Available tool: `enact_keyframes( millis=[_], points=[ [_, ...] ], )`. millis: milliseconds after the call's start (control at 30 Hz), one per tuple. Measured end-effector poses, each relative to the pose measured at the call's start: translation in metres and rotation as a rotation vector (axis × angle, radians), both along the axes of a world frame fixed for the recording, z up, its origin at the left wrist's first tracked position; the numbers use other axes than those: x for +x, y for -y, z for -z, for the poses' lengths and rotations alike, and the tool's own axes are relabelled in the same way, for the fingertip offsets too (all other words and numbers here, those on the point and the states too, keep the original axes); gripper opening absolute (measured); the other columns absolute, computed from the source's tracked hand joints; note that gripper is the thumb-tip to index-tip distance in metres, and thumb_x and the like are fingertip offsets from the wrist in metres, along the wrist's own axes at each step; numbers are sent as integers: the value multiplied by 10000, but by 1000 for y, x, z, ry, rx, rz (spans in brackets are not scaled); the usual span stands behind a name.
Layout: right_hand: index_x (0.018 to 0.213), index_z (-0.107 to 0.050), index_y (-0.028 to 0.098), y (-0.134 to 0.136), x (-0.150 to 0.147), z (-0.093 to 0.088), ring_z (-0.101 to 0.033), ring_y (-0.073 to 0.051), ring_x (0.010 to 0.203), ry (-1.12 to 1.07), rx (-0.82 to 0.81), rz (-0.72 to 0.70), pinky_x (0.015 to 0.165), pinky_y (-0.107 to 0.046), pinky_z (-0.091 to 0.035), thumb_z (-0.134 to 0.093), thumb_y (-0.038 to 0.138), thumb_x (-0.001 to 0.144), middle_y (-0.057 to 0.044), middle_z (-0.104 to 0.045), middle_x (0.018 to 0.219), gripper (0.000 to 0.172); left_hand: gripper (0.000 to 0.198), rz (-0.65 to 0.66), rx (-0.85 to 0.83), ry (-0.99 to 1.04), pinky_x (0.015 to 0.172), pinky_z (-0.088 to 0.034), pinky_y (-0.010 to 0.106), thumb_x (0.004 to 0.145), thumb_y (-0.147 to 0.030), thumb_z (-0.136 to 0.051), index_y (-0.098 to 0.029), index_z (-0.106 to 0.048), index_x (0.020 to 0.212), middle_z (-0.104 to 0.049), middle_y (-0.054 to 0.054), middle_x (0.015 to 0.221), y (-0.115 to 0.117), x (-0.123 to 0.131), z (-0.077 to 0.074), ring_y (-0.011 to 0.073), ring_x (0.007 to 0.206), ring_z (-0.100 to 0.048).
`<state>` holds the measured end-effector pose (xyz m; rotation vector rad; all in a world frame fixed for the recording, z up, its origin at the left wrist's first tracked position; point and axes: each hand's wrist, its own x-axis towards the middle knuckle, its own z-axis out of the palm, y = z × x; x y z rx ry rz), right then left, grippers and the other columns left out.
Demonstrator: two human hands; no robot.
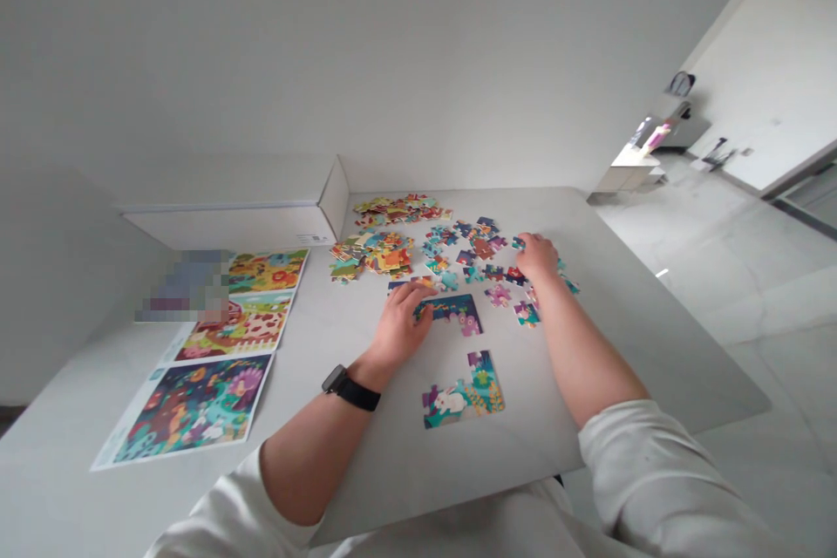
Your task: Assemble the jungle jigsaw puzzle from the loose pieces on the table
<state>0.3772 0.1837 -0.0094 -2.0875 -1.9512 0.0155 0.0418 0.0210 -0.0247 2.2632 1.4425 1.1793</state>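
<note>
My left hand (400, 324), a dark watch on its wrist, lies with fingers spread at the left end of a joined dark-blue and pink puzzle section (466, 312). Loose pieces lie just beyond its fingertips. At the right of the loose pile, my right hand (539, 258) has its fingers closed on a small teal and dark puzzle piece (519, 242). Closer to me is a second joined section (484, 397) with a white rabbit. Scattered blue, purple and teal pieces (482, 246) spread between and beyond the hands; some are hidden under my right hand.
Two heaps of yellow-orange pieces (372, 256) sit toward the back. A printed picture sheet (196, 410) lies at the left, partly under a pixelated patch. Behind it a white box (261, 227) stands along the wall. The grey table (686, 357) ends in a rounded corner at right.
</note>
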Motion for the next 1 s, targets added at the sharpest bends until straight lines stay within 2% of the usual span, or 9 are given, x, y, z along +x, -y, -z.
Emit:
enact_keyframes(
  millis=[100,233,333,433,567,633,867,1000],
  points=[
    [1448,-714,213,-2,-6,2,-615,-357,1370,-16,35,-137,1179,-511,-485,-531,95,958,-162,-683,1500,536,266,5,12,4,1091,-576,454,1007,-181,-602,-247,-722,1235,-756,90,1243,1,0,0,270,1222,-706],
    [1481,-694,233,-4,-14,2,-592,-294,1417,-5,-10,-326,1245,-466,-420,-509,103,996,-110,-695,1515,535,288,22,49,12,1078,-585,455,994,-152,-603,-240,-716,1244,-763,92,1250,2,0,-1,272,1219,-714],
    [1411,-746,272,-4,-15,0,-627,-316,1353,46,-39,-281,1224,-499,-424,-559,173,1005,-101,-741,1426,458,284,22,61,8,1075,-584,468,996,-149,-601,-237,-712,1242,-766,98,1258,2,0,0,280,1231,-715],
    [1397,-765,268,-2,-13,-2,-659,-344,1273,77,-23,-194,1160,-496,-473,-601,232,998,-137,-753,1355,433,268,23,54,11,1074,-580,479,1001,-158,-606,-235,-713,1234,-764,103,1256,1,0,1,288,1244,-709],
    [1439,-741,266,-1,-12,-1,-627,-337,1349,48,-10,-274,1186,-481,-468,-619,237,989,-127,-697,1487,467,289,25,58,17,1070,-576,480,989,-141,-608,-234,-715,1241,-763,103,1243,1,0,2,290,1236,-708],
    [1446,-732,272,-2,-12,-1,-627,-328,1356,46,-17,-303,1204,-485,-453,-625,229,985,-117,-713,1471,475,317,32,59,14,1079,-572,480,978,-126,-611,-236,-712,1258,-761,102,1250,1,0,2,293,1252,-703],
    [1446,-732,273,-4,-8,-9,-688,-350,1216,33,-94,-192,1071,-460,-534,-748,303,937,-152,-740,1321,511,305,43,59,19,1093,-567,473,1005,-137,-603,-246,-705,1271,-752,95,1249,1,2,3,281,1256,-698],
    [1296,-800,260,-5,-4,-11,-719,-301,1109,-30,-90,-161,1001,-410,-553,-814,287,878,-138,-737,1290,419,306,41,61,11,1084,-567,475,997,-129,-608,-241,-705,1264,-751,97,1251,1,3,3,283,1240,-698]
  ],
)
